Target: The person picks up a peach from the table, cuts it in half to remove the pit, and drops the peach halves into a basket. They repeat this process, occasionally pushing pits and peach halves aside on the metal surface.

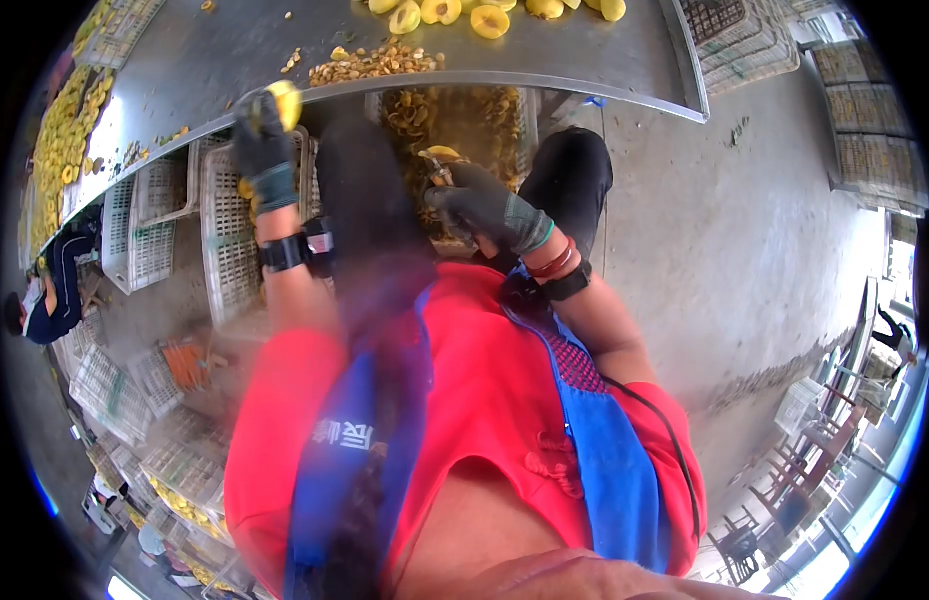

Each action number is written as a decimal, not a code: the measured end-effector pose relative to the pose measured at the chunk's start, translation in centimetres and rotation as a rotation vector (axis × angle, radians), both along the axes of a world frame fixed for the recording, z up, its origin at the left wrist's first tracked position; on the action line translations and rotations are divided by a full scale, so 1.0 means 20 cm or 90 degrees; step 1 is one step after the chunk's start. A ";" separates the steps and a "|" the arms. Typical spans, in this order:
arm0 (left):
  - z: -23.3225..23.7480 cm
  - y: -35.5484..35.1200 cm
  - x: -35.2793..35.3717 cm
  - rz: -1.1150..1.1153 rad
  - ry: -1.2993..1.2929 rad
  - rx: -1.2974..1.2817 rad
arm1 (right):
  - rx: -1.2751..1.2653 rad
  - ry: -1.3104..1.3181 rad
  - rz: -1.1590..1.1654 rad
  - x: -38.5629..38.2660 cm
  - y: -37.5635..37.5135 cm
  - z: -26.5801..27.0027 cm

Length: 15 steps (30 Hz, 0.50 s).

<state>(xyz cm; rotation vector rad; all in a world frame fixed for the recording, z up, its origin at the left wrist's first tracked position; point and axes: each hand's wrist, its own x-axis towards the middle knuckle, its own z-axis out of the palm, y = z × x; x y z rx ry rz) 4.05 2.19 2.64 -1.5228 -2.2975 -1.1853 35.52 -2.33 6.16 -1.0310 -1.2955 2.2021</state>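
Observation:
My left hand (264,150), in a dark work glove, is closed around a yellow peach half (285,104) at the front edge of the metal table (544,66). My right hand (482,207), gloved as well, is raised between my knees. Its fingers wrap a small hand tool (440,174) with a metal tip; the tool's exact kind does not show. A yellow peach piece (442,152) overlaps the tip. Beneath this hand stands a crate of peach pieces (494,110), partly hidden by my legs. Pits (379,65) lie heaped on the table, with cut peach halves (441,12) behind them.
White plastic crates (227,235) stand under the table on my left. More peaches (69,125) cover its far left end. Stacked crates (739,40) stand beyond the right corner. Another person (59,275) sits at far left. Wooden chairs (804,470) stand at lower right.

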 end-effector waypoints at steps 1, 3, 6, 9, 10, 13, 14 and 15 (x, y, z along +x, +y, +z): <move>0.09 -0.02 -0.05 0.054 0.035 -0.015 | -0.003 -0.026 0.014 0.01 0.01 -0.01; 0.09 -0.01 -0.15 0.046 0.202 0.004 | -0.021 -0.054 0.021 0.02 0.02 -0.03; 0.07 0.13 -0.11 -0.078 0.262 0.088 | -0.038 -0.059 0.000 0.00 0.03 -0.07; 0.08 0.38 0.18 -0.267 0.216 0.177 | -0.021 -0.061 -0.011 0.00 0.04 -0.07; 0.04 0.49 0.26 -0.294 0.187 0.148 | -0.028 -0.062 -0.013 0.01 0.05 -0.08; -0.06 0.81 0.46 -0.346 0.216 -0.035 | -0.036 -0.054 -0.077 0.01 0.03 -0.10; -0.10 0.90 0.50 -0.366 0.207 -0.075 | -0.036 -0.050 -0.108 0.01 0.01 -0.10; -0.16 0.97 0.54 -0.385 0.199 -0.115 | -0.044 -0.046 -0.112 0.02 0.01 -0.09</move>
